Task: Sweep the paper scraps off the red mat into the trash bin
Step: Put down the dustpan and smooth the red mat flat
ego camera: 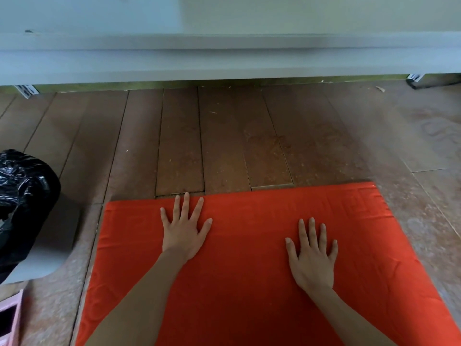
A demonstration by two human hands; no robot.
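Note:
A red mat (249, 245) lies flat on the wooden floor in the lower middle of the head view. My left hand (183, 228) rests palm down near the mat's far edge, fingers straight and spread. My right hand (313, 253) lies flat on the mat further right and closer to me, fingers straight as well. Neither hand holds anything. No paper scraps show on the mat's visible surface. A grey trash bin (50, 240) lined with a black plastic bag (22, 186) stands at the left, just beyond the mat's left edge.
Worn floorboards (224, 141) stretch beyond the mat to a pale wall and skirting (224, 58). A pink object (11, 318) sits at the bottom left corner. Small specks of debris dot the boards.

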